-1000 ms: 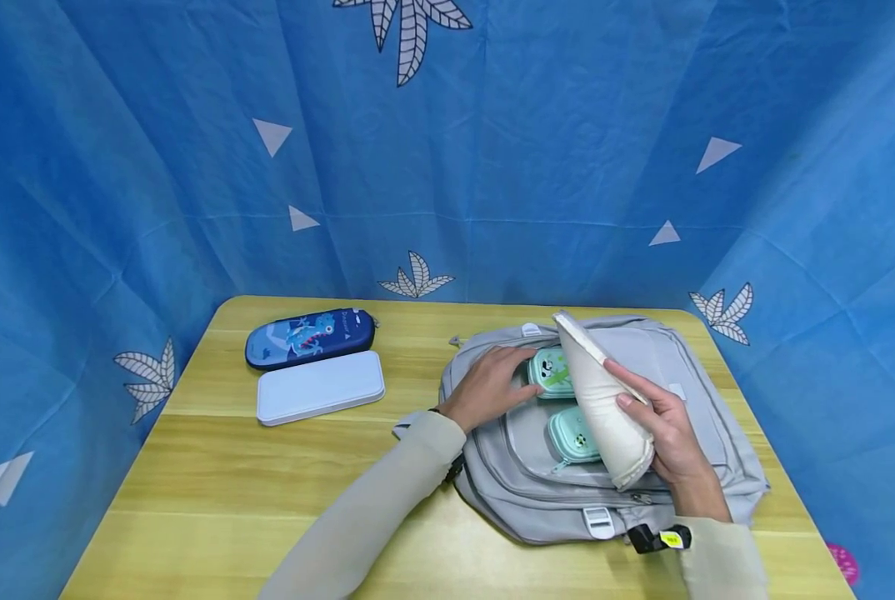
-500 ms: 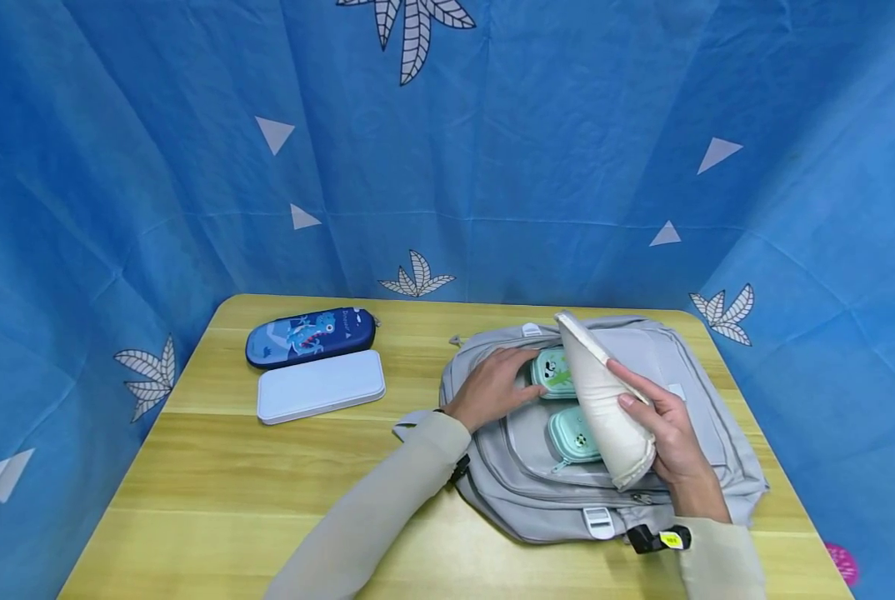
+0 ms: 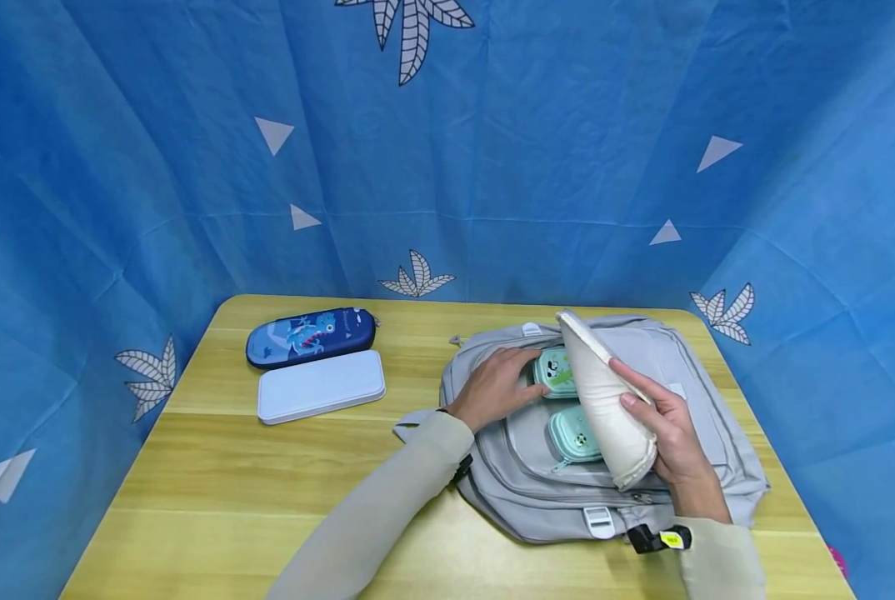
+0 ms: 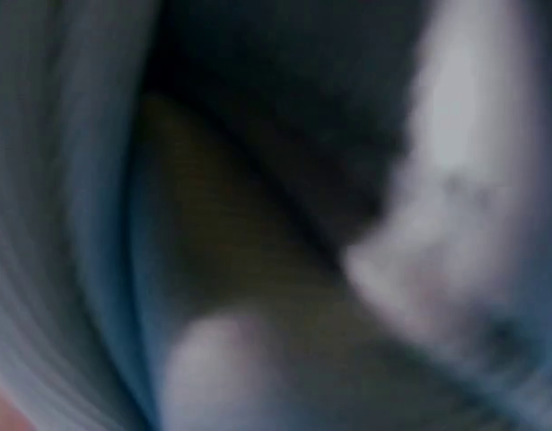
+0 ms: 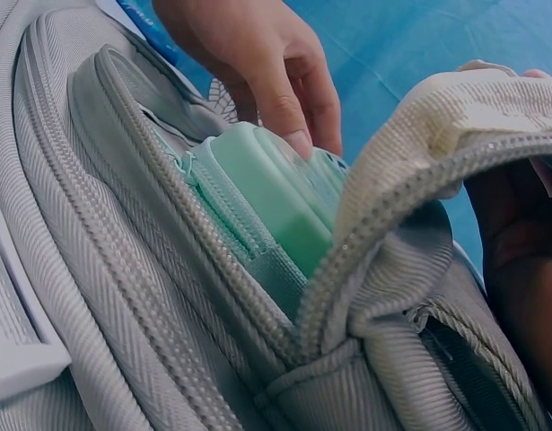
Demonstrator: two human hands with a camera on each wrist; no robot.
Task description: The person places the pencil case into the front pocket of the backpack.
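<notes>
A grey backpack [image 3: 485, 492] lies on the table with its front pocket unzipped. My right hand [image 3: 672, 425] pinches the pocket's cream-lined flap [image 3: 605, 408] between thumb and fingers, holding it folded up. Two mint-green pencil cases sit at the pocket opening, partly hidden by the flap. The far one, a panda pencil case [image 3: 556, 371], is gripped at its left end by my left hand [image 3: 496, 387], thumb on the near side. The nearer pencil case [image 3: 573, 435] has its zip pull toward me; its green shell [image 5: 258, 180] shows inside the zipped edge. Blurred grey fabric fills the left wrist view.
At the table's far left lie a dark blue dinosaur pencil case [image 3: 312, 337] and a pale blue-white flat case [image 3: 320, 387], side by side. A strap with a white buckle [image 3: 599, 522] hangs at the backpack's near side. Blue curtains [image 3: 447, 167] surround the table [image 3: 230, 500].
My left hand and the panda pencil case have shifted very slightly to the right. The flap in my right hand has also moved a touch right. Everything else stays in place.
</notes>
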